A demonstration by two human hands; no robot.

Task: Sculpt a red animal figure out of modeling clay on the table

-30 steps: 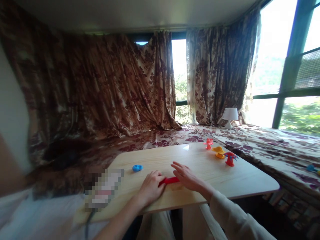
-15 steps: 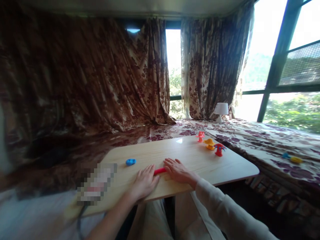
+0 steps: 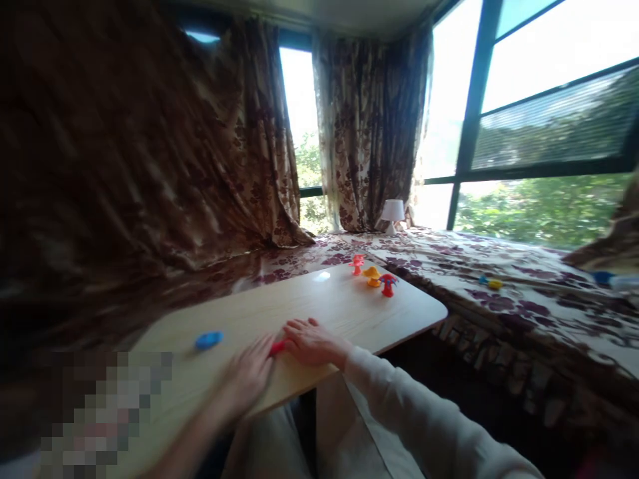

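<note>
On the light wooden table (image 3: 319,306) a small red piece (image 3: 277,346) lies near the front edge, mostly covered by my hands. My left hand (image 3: 247,376) lies flat just left of it, blurred, fingers stretched toward it. My right hand (image 3: 312,340) rests palm down on its right end, fingers spread and pointing left. A blue piece (image 3: 208,340) sits further left on the table.
Three small toy figures, red (image 3: 357,263), orange (image 3: 372,275) and red-blue (image 3: 388,285), stand at the table's far right corner. A patterned bed cover (image 3: 499,293) holds a white lamp (image 3: 393,214) and small toys (image 3: 489,283). Curtains and windows lie behind.
The view has swung to the right, so the table and hands sit further left in the picture. My hands have closed in over the red piece, leaving less of it showing.
</note>
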